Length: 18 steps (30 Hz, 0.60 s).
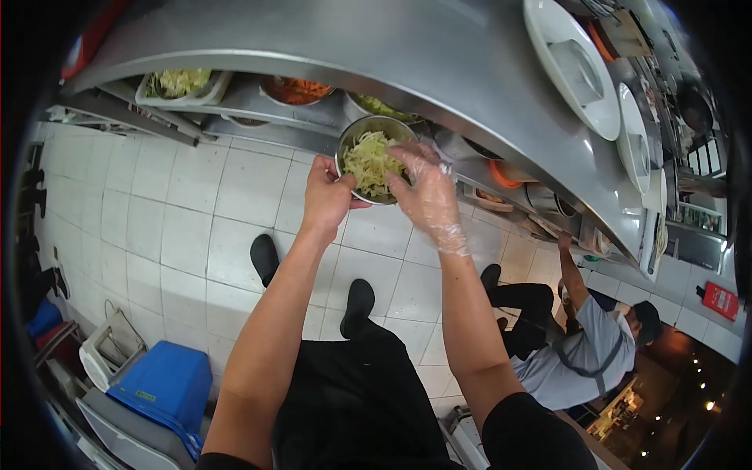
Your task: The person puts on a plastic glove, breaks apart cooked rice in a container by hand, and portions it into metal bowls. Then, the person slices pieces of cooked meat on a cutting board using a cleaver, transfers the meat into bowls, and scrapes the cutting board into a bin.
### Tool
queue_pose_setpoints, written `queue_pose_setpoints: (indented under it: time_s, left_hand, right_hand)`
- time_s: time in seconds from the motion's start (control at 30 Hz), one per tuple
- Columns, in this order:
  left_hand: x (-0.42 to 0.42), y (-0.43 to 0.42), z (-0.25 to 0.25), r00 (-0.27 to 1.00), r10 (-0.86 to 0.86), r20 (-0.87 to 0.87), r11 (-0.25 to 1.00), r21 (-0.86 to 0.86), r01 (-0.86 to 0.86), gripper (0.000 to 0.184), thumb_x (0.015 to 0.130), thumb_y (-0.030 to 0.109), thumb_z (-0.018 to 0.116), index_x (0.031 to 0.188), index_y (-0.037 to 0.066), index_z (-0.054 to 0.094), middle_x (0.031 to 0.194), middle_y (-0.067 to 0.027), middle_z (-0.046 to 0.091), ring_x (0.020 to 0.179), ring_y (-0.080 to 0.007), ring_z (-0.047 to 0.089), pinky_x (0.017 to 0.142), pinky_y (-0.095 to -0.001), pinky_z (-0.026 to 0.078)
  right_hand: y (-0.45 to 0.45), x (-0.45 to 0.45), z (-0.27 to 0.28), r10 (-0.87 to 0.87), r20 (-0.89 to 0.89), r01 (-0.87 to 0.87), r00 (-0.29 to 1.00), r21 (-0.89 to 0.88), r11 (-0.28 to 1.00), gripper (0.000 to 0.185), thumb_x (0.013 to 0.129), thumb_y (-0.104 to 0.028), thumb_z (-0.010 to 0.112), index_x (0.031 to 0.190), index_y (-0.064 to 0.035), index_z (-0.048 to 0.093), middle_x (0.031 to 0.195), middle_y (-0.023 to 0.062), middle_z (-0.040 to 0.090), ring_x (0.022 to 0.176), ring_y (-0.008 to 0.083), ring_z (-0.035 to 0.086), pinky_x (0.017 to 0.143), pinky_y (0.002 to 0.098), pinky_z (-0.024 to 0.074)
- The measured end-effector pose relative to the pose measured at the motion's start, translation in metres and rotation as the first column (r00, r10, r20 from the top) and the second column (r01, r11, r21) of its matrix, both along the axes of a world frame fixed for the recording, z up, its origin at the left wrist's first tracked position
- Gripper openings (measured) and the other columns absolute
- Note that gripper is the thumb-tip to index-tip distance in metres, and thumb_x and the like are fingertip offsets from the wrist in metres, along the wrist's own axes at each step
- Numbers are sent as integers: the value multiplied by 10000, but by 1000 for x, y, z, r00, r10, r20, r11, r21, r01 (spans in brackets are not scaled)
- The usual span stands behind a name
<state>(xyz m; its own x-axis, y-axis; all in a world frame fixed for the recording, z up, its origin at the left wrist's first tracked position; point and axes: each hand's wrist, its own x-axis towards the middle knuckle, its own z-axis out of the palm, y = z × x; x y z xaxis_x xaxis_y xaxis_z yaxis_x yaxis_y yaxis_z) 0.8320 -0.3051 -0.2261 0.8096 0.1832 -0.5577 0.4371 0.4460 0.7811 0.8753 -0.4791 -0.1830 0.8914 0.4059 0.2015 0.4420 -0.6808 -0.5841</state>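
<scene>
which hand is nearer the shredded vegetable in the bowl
Right: the right hand reaches over the shredded vegetable; the left hand holds the bowl from its outer side.

Couple of bits of lettering can be spotted, but nothing can actually be read, sorry.

A small yellowish label (pixel 146 396) is stuck low on the side of the blue bin (pixel 174 374) at lower left; some kind of characters seem to be printed on it, but they're too tiny and fuzzy to be made out, and even the script can't be told. Over at the far right, a red panel (pixel 718 301) is set against the white-tiled wall (pixel 693 323), and some paler marks can be seen on it, but they're too blurred and small to be deciphered, so whether words or just a symbol are shown can't be said.
</scene>
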Motion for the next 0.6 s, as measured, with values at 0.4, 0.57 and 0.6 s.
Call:
queue_pose_setpoints:
  time_s: [0.4,0.57,0.6]
  left_hand:
    - [-20,-57,23,980,-197,21,959,210,188,261,953,-48,575,1146,67,442,1068,-135,640,906,-258,731,592,-385,675]
    - [-40,-104,54,917,-392,-70,871,291,395,271,902,-51,625,1060,77,446,1009,-86,535,820,-203,626,529,-375,640]
    - [-53,-109,41,884,-467,-6,819,376,434,282,919,-48,618,1072,91,426,1029,-93,517,784,-221,632,501,-407,656]
  right_hand:
    - [-58,-38,6,12,57,3,998,-263,965,147,904,-94,681,1009,-15,747,1086,207,734,1106,404,696,931,487,592]
    - [-108,-81,74,-147,111,167,983,-206,964,148,909,-100,653,953,-26,774,1040,186,757,1003,368,748,934,462,604]
    - [-121,-94,84,-143,29,146,989,-265,953,151,908,-111,657,953,-38,781,1054,185,757,1014,369,749,938,462,604]
